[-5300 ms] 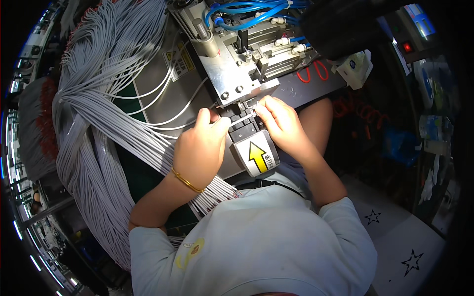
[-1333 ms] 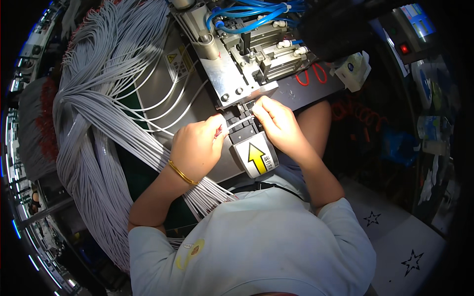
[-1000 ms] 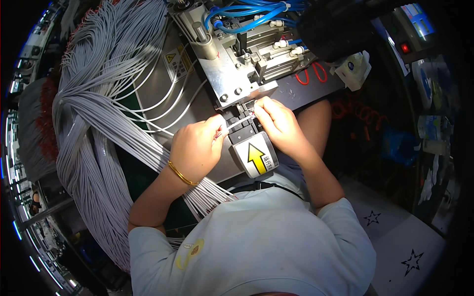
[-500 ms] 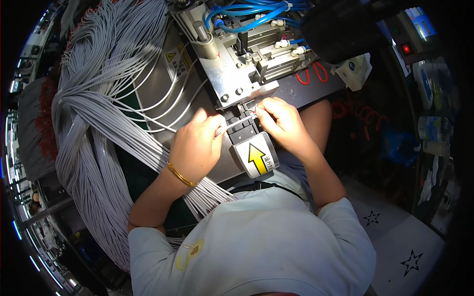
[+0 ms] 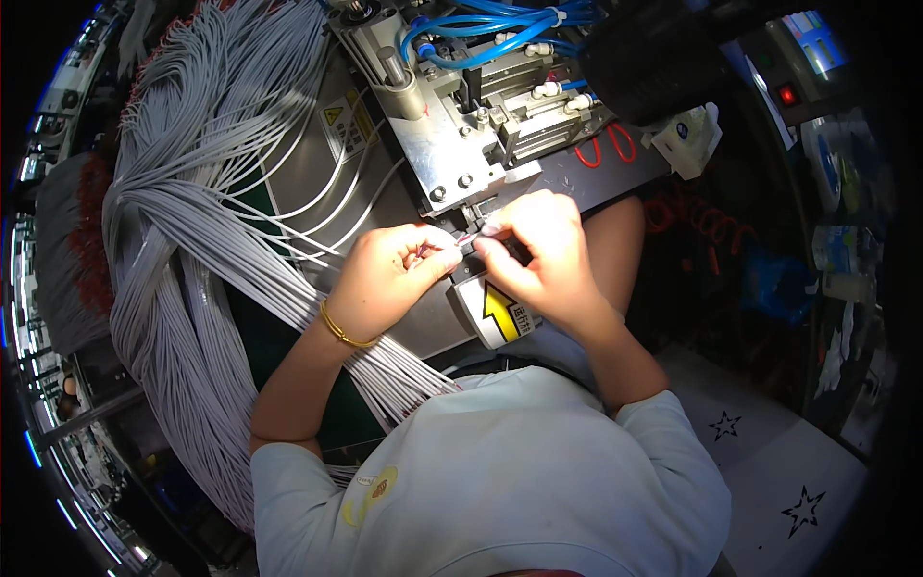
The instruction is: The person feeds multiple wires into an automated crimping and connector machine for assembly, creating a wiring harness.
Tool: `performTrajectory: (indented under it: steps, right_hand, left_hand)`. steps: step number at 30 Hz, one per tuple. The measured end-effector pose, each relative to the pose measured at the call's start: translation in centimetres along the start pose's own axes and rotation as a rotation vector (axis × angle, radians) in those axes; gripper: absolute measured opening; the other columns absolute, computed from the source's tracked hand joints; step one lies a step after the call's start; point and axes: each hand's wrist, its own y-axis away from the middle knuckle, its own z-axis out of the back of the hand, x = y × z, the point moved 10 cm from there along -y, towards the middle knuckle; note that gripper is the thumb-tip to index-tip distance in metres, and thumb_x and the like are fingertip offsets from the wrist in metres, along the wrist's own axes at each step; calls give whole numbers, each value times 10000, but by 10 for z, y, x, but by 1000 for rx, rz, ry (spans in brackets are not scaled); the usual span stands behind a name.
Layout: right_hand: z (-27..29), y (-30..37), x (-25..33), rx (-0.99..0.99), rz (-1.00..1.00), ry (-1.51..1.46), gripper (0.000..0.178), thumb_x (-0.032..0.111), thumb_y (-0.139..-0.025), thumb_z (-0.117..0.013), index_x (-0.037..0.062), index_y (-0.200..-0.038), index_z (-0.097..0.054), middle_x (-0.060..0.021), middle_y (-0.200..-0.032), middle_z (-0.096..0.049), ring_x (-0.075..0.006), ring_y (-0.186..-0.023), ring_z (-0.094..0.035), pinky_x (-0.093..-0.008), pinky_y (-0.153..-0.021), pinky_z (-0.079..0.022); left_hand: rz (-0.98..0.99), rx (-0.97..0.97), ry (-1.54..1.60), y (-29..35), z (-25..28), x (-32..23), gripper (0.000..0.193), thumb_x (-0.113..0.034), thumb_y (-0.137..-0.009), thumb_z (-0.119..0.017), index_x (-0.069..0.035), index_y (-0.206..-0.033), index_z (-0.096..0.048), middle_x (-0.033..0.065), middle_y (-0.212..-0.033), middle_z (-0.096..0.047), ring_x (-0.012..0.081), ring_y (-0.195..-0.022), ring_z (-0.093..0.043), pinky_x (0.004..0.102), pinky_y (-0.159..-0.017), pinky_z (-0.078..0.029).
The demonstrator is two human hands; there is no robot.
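Observation:
My left hand [image 5: 385, 279], with a gold bangle at its wrist, pinches a thin cable. The cable's end [image 5: 465, 239], with small reddish and pale wires, shows between my two hands. My right hand [image 5: 548, 255] is closed, thumb and forefinger pinching at the tips of those wires. Both hands are just in front of a metal pneumatic machine [image 5: 450, 154], over its dark front slot. A white cover with a yellow arrow [image 5: 498, 306] sits below them, partly hidden by my right hand. The rest of the held cable is hidden by my left hand.
A large bundle of grey cables [image 5: 192, 250] fills the left, with some ends [image 5: 423, 385] lying near my body. Blue air hoses [image 5: 490, 48] loop over the machine. A small white box [image 5: 687, 139] stands at right, near red coiled hoses [image 5: 707, 221].
My left hand has turned and moved right, closer to my right hand. My right hand has drawn slightly nearer to me. The cable stretched between them now shows only its wire end.

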Motion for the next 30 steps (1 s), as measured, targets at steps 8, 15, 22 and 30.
performTrajectory:
  steps: [8, 15, 22, 30]
  right_hand:
    - [-11, 7, 13, 21, 88, -201, 123, 84, -736, -735, 49, -822, -655, -59, -754, -626, -221, -710, -563, -327, -669, -427]
    - [-16, 9, -1, -4, -86, -478, 99, 108, -748, -710, 54, -802, -648, -61, -714, -606, -238, -691, -581, -358, -648, -429]
    - [-8, 2, 20, 106, 98, -210, 71, 21, -750, -681, 31, -801, -633, -104, -785, -603, -233, -704, -562, -310, -706, -435]
    - [-3, 2, 14, 47, 77, -204, 32, 40, -835, -587, 11, -844, -599, -109, -812, -597, -266, -707, -550, -333, -732, -424]
  left_hand:
    - [-191, -79, -304, 8, 1, -21, 140, -101, -837, -716, 31, -842, -668, -22, -746, -592, 26, -611, -496, 207, -556, -422]
    - [-134, -124, 0, 8, 1, -11, 159, -124, -823, -717, 15, -828, -639, 33, -684, -559, 50, -570, -471, 231, -532, -408]
    - [-192, -39, 7, 7, -7, -22, 114, -92, -842, -689, 11, -862, -646, 13, -709, -558, 35, -603, -475, 210, -559, -405]
    - [-183, -60, 97, 9, -5, -26, 100, -97, -844, -677, -7, -887, -660, 31, -717, -578, 39, -596, -482, 208, -553, -401]
